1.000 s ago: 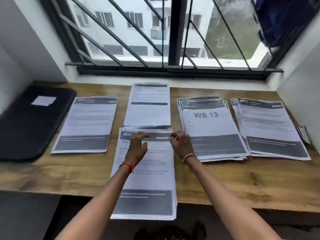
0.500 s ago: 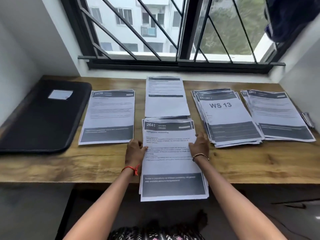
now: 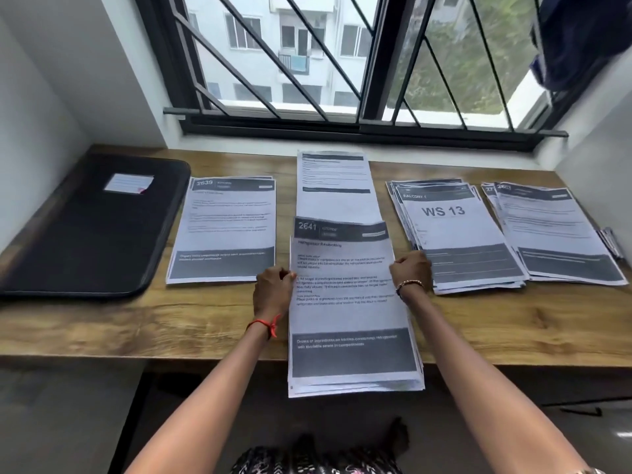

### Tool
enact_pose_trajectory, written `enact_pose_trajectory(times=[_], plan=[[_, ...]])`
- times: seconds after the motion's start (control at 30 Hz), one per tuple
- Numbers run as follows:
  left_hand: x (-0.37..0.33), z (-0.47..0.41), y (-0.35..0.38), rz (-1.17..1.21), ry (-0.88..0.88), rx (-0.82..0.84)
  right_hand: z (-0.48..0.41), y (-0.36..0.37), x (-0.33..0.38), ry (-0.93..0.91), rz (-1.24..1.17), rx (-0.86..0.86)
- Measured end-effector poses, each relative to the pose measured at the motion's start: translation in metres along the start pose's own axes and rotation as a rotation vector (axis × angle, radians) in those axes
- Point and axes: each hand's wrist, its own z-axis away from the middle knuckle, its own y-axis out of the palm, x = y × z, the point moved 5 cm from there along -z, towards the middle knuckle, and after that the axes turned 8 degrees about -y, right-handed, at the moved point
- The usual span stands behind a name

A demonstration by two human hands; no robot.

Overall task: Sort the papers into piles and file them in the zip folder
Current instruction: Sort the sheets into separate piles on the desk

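Shifted down from its top edge, left hand and right hand are gripping the white printed paper stack by its sides, centre frame.

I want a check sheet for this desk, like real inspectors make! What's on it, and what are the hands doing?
Surface: wooden desk below a window.
Job's things: black zip folder lies flat at far left; 2639 pile, back sheet, WS 13 pile and right pile sit in a row; 2641 stack overhangs the near edge.
Clutter: small unclear item at far right.
Grips: left hand and right hand hold the 2641 stack's side edges.
Cables: nothing seen.
Surroundings: barred window; blue cloth hanging top right.
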Motion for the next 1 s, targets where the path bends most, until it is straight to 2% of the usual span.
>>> enact_pose_trajectory(times=[0.1, 0.2, 0.3, 0.4, 0.47, 0.63, 0.8, 0.87, 0.93, 1.0], plan=[[-0.001, -0.010, -0.007, 0.054, -0.017, 0.004, -0.004, -0.005, 0.018, -0.012, -0.022, 0.008], [0.001, -0.023, -0.016, 0.148, -0.109, 0.003, -0.011, 0.000, 0.040, -0.064, -0.196, 0.062], [0.007, -0.047, -0.032, 0.201, -0.169, -0.052, -0.010, 0.017, 0.061, -0.031, -0.433, 0.311], [0.020, -0.081, -0.057, 0.226, -0.221, -0.131, -0.006, 0.054, 0.081, 0.006, -0.422, 0.597], [0.025, -0.095, -0.073, 0.246, -0.228, -0.163, -0.006, 0.072, 0.089, 0.020, -0.426, 0.631], [0.037, -0.118, -0.102, 0.355, -0.257, -0.140, -0.013, 0.103, 0.121, 0.005, -0.536, 0.534], [0.035, -0.122, -0.130, 0.157, -0.093, -0.207, -0.021, 0.128, 0.165, -0.022, -0.642, 0.515], [0.030, -0.121, -0.134, -0.074, -0.027, -0.237, -0.024, 0.138, 0.173, -0.002, -0.659, 0.501], [0.026, -0.116, -0.125, -0.282, -0.013, -0.181, -0.026, 0.144, 0.172, -0.024, -0.571, 0.472], [0.024, -0.107, -0.103, -0.418, 0.036, -0.021, -0.026, 0.148, 0.166, -0.070, -0.505, 0.454]])
